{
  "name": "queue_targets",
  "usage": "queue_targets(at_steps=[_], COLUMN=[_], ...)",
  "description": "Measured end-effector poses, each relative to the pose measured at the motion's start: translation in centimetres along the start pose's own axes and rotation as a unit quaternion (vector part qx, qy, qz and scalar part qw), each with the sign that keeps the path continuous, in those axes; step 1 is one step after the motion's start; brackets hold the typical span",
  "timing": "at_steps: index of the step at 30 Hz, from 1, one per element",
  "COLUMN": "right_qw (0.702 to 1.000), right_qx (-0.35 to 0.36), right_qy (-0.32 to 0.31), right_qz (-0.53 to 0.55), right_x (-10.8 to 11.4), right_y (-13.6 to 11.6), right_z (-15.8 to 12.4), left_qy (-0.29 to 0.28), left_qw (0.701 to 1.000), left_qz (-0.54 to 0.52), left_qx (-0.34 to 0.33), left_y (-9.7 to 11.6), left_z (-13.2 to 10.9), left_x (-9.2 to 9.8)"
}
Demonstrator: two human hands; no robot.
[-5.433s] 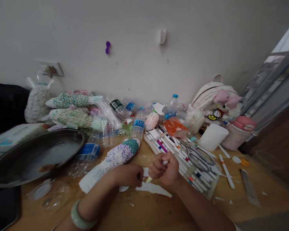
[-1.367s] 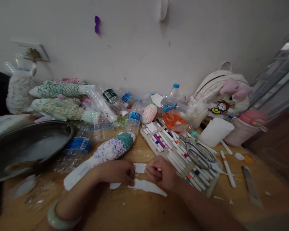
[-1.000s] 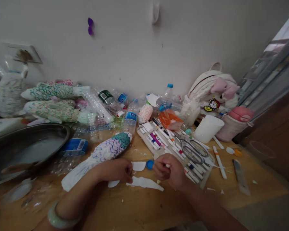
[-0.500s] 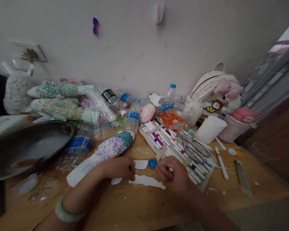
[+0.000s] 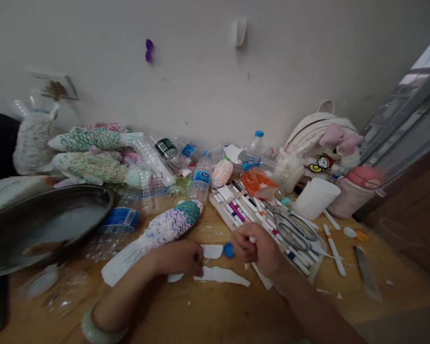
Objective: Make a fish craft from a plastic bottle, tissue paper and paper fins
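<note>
My left hand (image 5: 181, 257) rests curled on the wooden table (image 5: 218, 315), its fingertips pressing white paper cut-outs (image 5: 222, 275). My right hand (image 5: 260, 249) is closed round a white marker, hovering over the near end of the marker case (image 5: 268, 224). A blue bottle cap (image 5: 229, 249) lies between the two hands. A painted fish made from a bottle (image 5: 157, 234), with purple scales and a green head, lies just beyond my left wrist, which wears a pale green bangle (image 5: 100, 329).
Scissors (image 5: 295, 229) lie on the markers. A white cup (image 5: 315, 198), pink flask (image 5: 356, 191) and backpack (image 5: 322, 143) stand right. A loose marker (image 5: 334, 250) and knife (image 5: 367, 272) lie nearby. A metal basin (image 5: 39, 229), plastic bottles (image 5: 200, 179) and more painted fish (image 5: 89, 157) crowd the left and back.
My right hand has left the paper pieces and moved right over the marker case, still gripping the marker. A blue bottle cap has come into view between my hands. My left hand stays put.
</note>
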State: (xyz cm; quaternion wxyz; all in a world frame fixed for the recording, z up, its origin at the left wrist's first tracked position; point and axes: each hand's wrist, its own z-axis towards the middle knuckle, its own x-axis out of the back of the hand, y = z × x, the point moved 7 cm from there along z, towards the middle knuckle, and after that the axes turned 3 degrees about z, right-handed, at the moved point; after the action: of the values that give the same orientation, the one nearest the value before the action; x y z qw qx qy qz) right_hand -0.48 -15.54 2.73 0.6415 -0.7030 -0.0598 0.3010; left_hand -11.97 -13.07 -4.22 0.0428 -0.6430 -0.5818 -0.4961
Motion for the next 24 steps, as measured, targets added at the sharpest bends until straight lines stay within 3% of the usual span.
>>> queue_targets(at_steps=[4,7,12,18,24], right_qw=[0.994,0.995,0.993,0.992,0.989], right_qx=[0.01,-0.01,0.037,-0.046,0.002], right_qy=[0.008,-0.016,-0.019,-0.038,-0.009], right_qz=[0.108,0.095,0.114,0.115,0.147], right_x=[-0.5,-1.6,-1.9,-1.8,-1.5], right_y=[1.3,2.7,1.1,3.0,2.1], right_z=[0.6,1.0,1.6,2.9,2.7], left_qy=[0.0,-0.001,-0.009,-0.008,-0.008], left_qw=[1.0,1.0,1.0,1.0,1.0], left_qz=[-0.007,-0.004,-0.006,-0.008,-0.002], left_qx=[-0.003,0.0,0.002,-0.008,0.0], left_y=[0.3,0.5,0.5,0.1,0.2], left_z=[-0.2,-0.3,-0.2,0.0,0.0], left_x=[0.1,0.2,0.2,0.0,0.0])
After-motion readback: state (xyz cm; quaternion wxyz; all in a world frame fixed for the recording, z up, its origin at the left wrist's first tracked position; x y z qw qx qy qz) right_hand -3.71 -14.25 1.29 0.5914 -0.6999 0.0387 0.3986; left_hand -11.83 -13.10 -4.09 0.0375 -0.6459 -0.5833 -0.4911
